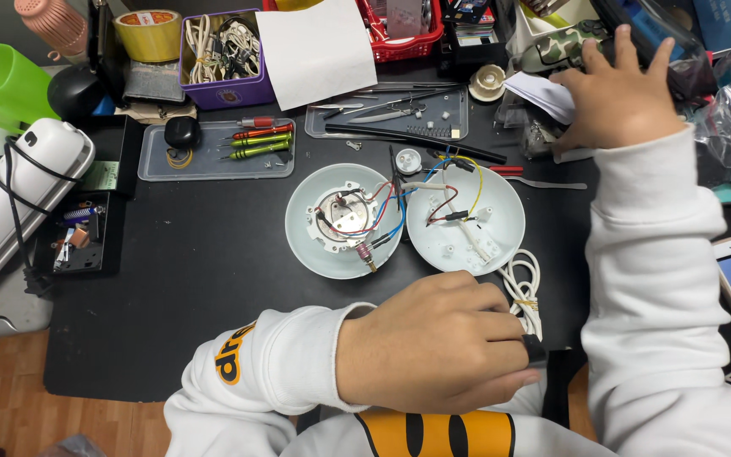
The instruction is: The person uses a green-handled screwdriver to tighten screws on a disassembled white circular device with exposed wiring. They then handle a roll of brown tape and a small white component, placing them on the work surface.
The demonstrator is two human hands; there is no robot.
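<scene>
A black work mat (213,288) is covering the desk, and two white round housing halves are lying open at its middle, touching — the left half (310,241) showing a ring with red and blue wires, the right half (501,211) trailing a white cord (524,283); the left hand (433,343) is resting near the front edge, clenched on a small black object (534,349); the right hand (619,93) is reaching far right, grasping a dark tool (678,63) — a tray of screwdrivers (260,142) is sitting behind.
</scene>
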